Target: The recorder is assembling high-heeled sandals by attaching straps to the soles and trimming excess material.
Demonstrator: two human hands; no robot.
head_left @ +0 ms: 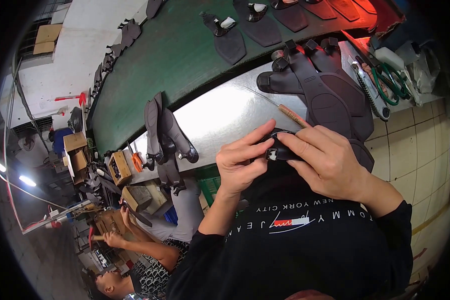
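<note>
Both hands meet in front of my chest around a small black shoe, mostly covered by the fingers. A whitish patch shows at its left end. My left hand pinches it from the left, thumb and fingers closed in. On the other side, my right hand grips it with fingers bent over the top. A wooden-handled awl with a long thin metal shaft juts from behind the right hand; whether that hand holds it, I cannot tell. Just beyond lies a pile of dark heeled soles.
A metal ledge borders a green bench carrying several dark sandals. Dark heeled shoes overlap the ledge at left. Green-handled scissors and a utility knife lie at right. Lower left, a person holds a hammer.
</note>
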